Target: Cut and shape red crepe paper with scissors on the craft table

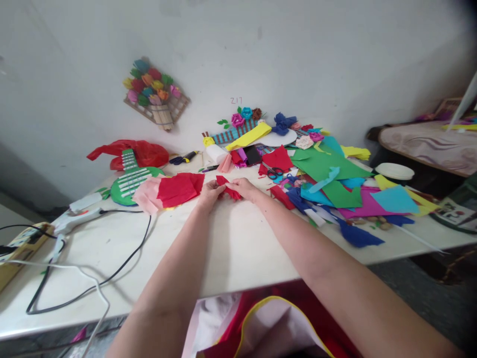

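Observation:
Both my hands meet over the middle of the white table (231,248), far from me. My left hand (209,193) and my right hand (244,188) are closed on a small piece of red crepe paper (228,189), pinching it from either side. Just left of my left hand lie a larger sheet of red crepe paper (181,188) and a pink sheet (147,195).
A heap of coloured paper (335,184) with scissors (275,172) covers the table's right. A glue gun (80,219) and cables (74,283) lie at the left, beside a green paper craft (128,184) and a red bag (143,153). A paper-flower bouquet (152,89) hangs on the wall.

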Demonstrator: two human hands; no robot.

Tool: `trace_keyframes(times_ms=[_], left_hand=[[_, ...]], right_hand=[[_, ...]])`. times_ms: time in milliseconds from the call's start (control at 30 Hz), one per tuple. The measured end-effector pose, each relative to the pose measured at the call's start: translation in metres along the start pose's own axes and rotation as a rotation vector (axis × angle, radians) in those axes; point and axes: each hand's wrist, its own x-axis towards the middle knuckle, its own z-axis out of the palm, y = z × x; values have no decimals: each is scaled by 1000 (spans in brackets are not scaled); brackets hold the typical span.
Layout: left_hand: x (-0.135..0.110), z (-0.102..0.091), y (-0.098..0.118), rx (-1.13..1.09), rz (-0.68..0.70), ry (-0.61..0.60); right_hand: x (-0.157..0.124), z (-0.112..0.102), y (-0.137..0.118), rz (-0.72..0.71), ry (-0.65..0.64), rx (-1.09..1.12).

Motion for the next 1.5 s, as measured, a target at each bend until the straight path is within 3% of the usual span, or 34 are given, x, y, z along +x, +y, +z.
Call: trace_keyframes(times_ms=[433, 1500], left_hand=[[-1, -1, 1, 10, -14, -74], [-2, 3, 2, 32, -32, -31]], right_hand=[[-2, 1, -2, 39, 39, 54], [3, 3, 4, -3, 42, 35]])
